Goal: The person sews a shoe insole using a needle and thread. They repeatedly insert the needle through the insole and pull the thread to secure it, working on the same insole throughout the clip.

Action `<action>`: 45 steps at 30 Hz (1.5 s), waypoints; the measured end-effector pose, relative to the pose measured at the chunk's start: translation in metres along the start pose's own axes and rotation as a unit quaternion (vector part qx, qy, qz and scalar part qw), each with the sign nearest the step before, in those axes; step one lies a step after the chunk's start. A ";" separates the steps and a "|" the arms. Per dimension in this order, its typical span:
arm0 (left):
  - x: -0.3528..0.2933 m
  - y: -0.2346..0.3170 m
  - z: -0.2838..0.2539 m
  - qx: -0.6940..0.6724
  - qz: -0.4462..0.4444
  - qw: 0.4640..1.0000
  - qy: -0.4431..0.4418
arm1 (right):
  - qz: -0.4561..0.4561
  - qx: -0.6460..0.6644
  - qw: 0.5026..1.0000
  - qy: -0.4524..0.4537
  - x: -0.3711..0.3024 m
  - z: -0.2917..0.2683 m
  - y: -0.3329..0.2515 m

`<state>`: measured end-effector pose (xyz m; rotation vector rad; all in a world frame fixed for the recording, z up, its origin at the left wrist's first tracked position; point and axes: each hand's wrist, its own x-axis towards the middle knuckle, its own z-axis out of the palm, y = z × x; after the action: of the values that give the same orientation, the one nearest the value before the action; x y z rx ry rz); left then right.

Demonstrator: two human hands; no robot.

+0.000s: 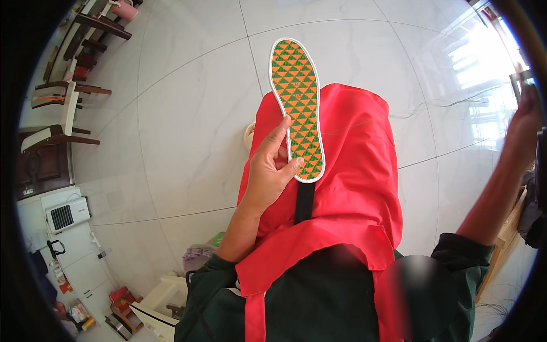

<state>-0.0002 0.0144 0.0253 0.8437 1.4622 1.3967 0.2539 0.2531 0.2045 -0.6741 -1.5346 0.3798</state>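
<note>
My left hand (270, 165) grips an insole (297, 97) by its left edge near the heel, thumb on the face and fingers curled behind. Orange and green stitched triangles cover the insole, which has a white border. It is held toe end away from me, above the red apron (359, 154) on my lap. A thin thread (350, 123) trails from the insole toward the right. At the far right, my right hand (529, 105) is raised with the arm stretched out. Its fingers look closed, but the dark picture rim hides what they hold.
Wooden chairs (74, 88) stand at the upper left on pale floor tiles (194, 114). A pink container (123, 9) is near them. A white appliance (68, 215) and an open drawer-like box (159, 305) are at the lower left. Wooden furniture (504, 233) stands beside my right arm.
</note>
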 end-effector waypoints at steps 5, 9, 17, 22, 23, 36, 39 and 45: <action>0.000 0.000 0.000 0.001 -0.002 1.000 0.001 | 0.101 0.086 0.962 -0.237 -0.084 0.042 -0.005; 0.000 0.000 0.002 -0.010 -0.007 1.000 0.004 | 0.155 -0.007 0.911 -0.381 -0.145 0.078 -0.033; -0.001 0.003 0.001 -0.018 -0.020 1.000 -0.004 | 0.057 0.001 0.899 -0.435 -0.202 0.106 -0.029; -0.002 0.003 0.003 -0.033 -0.028 0.999 -0.005 | 0.022 -0.041 0.896 -0.442 -0.205 0.110 -0.029; -0.002 0.003 0.003 -0.035 -0.027 0.999 -0.007 | 0.025 -0.038 0.896 -0.442 -0.205 0.110 -0.029; -0.003 0.003 0.002 -0.046 -0.017 0.999 -0.014 | 0.039 -0.055 0.886 -0.459 -0.206 0.112 -0.030; -0.003 0.007 0.003 -0.045 -0.026 0.999 -0.007 | 0.036 -0.052 0.887 -0.458 -0.205 0.112 -0.030; -0.003 0.004 0.001 -0.046 -0.014 0.999 -0.019 | 0.031 -0.049 0.886 -0.460 -0.206 0.112 -0.030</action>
<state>0.0017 0.0123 0.0297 0.7846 1.3658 1.4090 0.1326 0.1203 0.0517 -0.6530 -2.4487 0.7407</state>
